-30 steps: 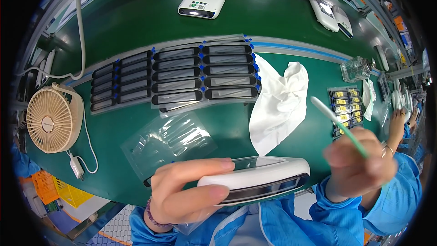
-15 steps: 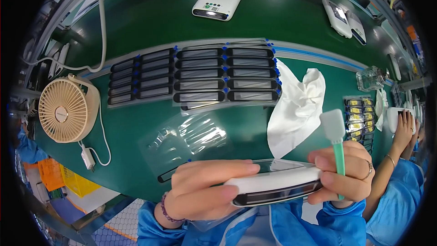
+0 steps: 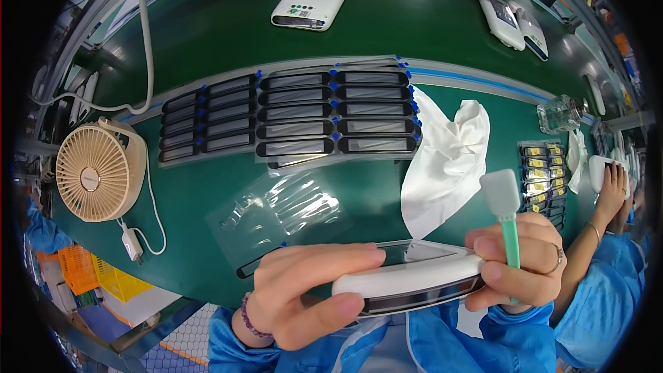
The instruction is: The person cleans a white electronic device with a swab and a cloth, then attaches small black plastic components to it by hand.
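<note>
Counted around the cloth (image 3: 445,159): one fan (image 3: 93,173) far to its left, one swab (image 3: 504,211) just right of it, one glass bottle (image 3: 561,113) to its upper right. Three white devices lie beyond it, one (image 3: 312,0) upper left, two (image 3: 502,19) (image 3: 533,31) upper right. One more device (image 3: 414,278) is held below it.

Left hand (image 3: 304,290) at seven o'clock, fingers stretched toward three o'clock, thumb beneath in a closed grip; right hand (image 3: 521,262) at five o'clock, fingers curled shut.
</note>
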Demonstrator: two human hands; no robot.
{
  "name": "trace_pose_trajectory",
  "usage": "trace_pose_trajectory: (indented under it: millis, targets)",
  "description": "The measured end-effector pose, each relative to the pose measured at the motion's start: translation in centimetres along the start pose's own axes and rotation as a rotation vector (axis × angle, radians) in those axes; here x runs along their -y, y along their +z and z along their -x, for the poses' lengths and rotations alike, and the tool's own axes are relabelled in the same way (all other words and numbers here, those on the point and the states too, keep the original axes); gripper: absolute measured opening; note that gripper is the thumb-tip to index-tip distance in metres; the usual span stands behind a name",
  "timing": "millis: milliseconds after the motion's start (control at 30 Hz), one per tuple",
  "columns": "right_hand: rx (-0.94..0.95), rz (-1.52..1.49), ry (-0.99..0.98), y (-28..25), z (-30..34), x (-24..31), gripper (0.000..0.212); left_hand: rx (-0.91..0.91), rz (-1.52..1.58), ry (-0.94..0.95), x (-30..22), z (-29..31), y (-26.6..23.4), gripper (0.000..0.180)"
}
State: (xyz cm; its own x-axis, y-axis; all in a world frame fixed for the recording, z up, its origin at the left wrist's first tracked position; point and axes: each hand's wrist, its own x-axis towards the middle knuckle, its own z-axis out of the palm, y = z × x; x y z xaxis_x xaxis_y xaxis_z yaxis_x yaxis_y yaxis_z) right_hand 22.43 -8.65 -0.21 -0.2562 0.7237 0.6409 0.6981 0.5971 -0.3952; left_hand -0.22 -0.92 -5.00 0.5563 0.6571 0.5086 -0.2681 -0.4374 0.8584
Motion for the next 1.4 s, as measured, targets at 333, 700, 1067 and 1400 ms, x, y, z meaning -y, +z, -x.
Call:
trace_pose_trajectory:
  millis: [333, 700, 1067, 1400]
  targets:
    - [-0.121, -0.057, -0.071, 0.8, 0.1, -0.2, 0.029, 0.078, 0.08, -0.283, -1.3, -0.1, -0.7, 0.035]
    - [-0.104, -0.132, -0.019, 0.9, 0.3, -0.1, 0.032, 0.052, 0.025, -0.075, 0.5, 0.5, -0.3, 0.039]
    - [-0.053, -0.162, 0.063, 0.4, 0.8, 0.0, 0.036, 0.002, -0.147, 0.295, 1.6, 1.2, 0.2, 0.051]
    - [-0.213, -0.29, 0.118, 0.3, 1.4, 0.4, 0.028, -0.04, -0.085, 0.159, 1.1, 1.8, 0.5, 0.042]
